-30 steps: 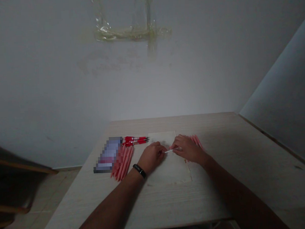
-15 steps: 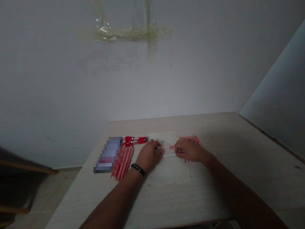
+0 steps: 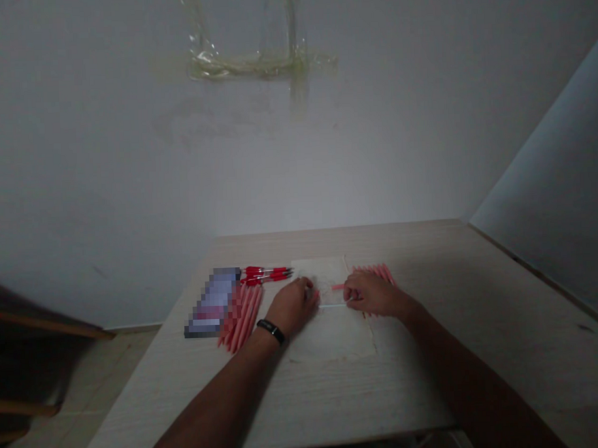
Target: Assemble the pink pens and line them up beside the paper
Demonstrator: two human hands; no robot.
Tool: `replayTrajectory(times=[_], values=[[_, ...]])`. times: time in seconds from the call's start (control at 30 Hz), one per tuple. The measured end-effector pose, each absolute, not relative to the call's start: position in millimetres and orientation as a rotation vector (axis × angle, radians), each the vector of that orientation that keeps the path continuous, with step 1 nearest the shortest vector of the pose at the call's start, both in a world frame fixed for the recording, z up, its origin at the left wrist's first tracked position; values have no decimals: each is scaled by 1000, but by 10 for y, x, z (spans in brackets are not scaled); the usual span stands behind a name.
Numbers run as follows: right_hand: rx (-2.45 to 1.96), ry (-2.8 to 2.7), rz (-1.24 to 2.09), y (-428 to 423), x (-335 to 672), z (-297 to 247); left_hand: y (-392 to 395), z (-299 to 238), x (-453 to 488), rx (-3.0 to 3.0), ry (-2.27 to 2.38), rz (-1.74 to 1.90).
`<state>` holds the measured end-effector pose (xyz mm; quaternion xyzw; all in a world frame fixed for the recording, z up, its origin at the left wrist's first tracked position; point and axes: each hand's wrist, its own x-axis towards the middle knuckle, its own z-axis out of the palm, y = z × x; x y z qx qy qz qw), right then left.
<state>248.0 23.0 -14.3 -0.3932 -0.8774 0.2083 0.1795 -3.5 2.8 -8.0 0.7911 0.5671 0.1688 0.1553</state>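
Between my hands a thin white rod (image 3: 333, 306), like a pen refill, lies almost level above a pale sheet (image 3: 332, 337). My right hand (image 3: 373, 293) pinches the rod's right end. A short pink piece (image 3: 337, 287) pokes out left of those fingers; whether they grip it too is hidden. My left hand (image 3: 293, 306), a dark band on its wrist, is closed near the rod's left end. Something pink shows at its fingertips, but what they hold is unclear. Behind my right hand several pink pen-like sticks (image 3: 386, 273) lie in a row.
On the left of the table (image 3: 295, 407) lie a bundle of pink pen-like sticks (image 3: 246, 320), several red pens (image 3: 266, 275) and a blurred-out phone-like device (image 3: 211, 305). A wall (image 3: 375, 149) with yellowed tape (image 3: 244, 69) stands behind the table.
My left fingers have shifted slightly, and a pink bit now shows at their tips. The white rod sits a little more level. Both arms have stayed nearly in place.
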Motion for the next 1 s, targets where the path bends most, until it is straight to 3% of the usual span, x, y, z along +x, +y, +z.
replayTrajectory(times=[0.4, 0.67, 1.0], values=[[-1079, -2541, 616, 246, 2488, -153, 24, -68, -25, 2254, 1602, 425], [-1097, -2448, 599, 234, 2465, -103, 59, -109, -41, 2271, 1461, 577], [-993, -1973, 1096, 138, 2147, -133, 24, -18, 45, 2238, 1197, 712]])
